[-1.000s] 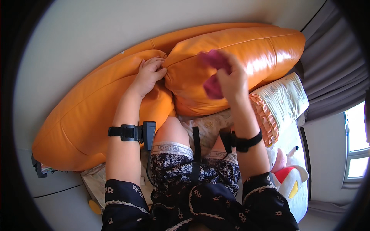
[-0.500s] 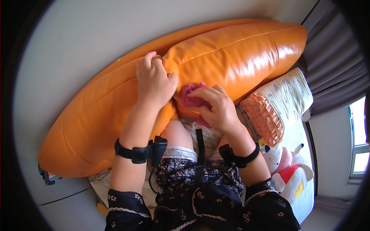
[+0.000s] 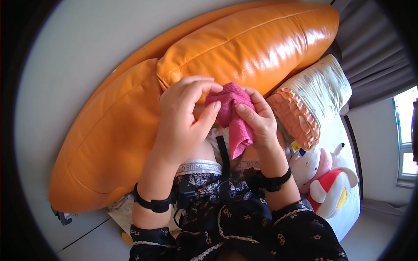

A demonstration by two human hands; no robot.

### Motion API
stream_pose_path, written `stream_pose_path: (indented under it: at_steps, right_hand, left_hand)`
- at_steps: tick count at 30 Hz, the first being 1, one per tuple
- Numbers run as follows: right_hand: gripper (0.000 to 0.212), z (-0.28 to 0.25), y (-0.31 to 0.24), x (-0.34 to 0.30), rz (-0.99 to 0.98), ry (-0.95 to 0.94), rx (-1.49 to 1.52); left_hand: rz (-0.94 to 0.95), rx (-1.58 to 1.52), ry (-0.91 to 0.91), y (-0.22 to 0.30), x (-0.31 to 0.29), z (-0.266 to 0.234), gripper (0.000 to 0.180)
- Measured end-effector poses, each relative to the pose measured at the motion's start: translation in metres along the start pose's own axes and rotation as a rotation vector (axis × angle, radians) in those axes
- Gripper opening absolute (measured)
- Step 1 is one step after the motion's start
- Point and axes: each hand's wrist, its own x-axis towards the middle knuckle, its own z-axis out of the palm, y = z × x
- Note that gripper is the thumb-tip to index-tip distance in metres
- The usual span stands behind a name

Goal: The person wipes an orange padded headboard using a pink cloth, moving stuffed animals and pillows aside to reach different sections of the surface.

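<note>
A crumpled pink cloth (image 3: 235,111) hangs in front of me, its lower corner dangling over my lap. My right hand (image 3: 262,122) is closed on its right side, thumb in front and fingers behind. At the cloth's left side is my left hand (image 3: 180,111), thumb and index finger apart and curved toward the fabric. The fingertips reach the cloth's edge; whether they press on it I cannot tell. Behind both hands rises a glossy orange leather headboard (image 3: 235,48), with a seam between its two padded sections.
Right of the headboard lies a folded pale patterned quilt (image 3: 324,91) with peach ruffles. Nearer on the bed sit plush toys, one white and pink (image 3: 309,167), one red and white (image 3: 331,193). Grey curtains (image 3: 374,56) and a window (image 3: 407,135) are at the far right.
My left hand has come off the headboard's seam and down to the cloth, its fingers spreading. My right hand has drawn the pink cloth away from the headboard, and more of the cloth shows.
</note>
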Motion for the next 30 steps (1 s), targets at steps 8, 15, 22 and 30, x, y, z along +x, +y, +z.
stream_pose_path:
  at_steps: [8, 15, 22, 30]
  right_hand:
    - [0.042, 0.003, 0.013, -0.022, -0.014, -0.085, 0.031]
    - [0.039, 0.007, 0.014, -0.034, -0.079, -0.129, 0.050]
    - [0.038, 0.012, 0.005, -0.039, -0.044, -0.032, 0.058]
    - [0.031, 0.015, 0.009, -0.041, -0.045, -0.025, 0.150]
  left_hand:
    - [0.065, 0.081, 0.078, 0.013, -0.034, 0.003, 0.015]
    - [0.041, 0.096, 0.076, 0.017, -0.054, 0.006, 0.009]
    - [0.052, 0.216, 0.065, 0.016, -0.065, 0.009, 0.014]
    - [0.013, -0.062, -0.010, 0.011, -0.069, 0.023, 0.021]
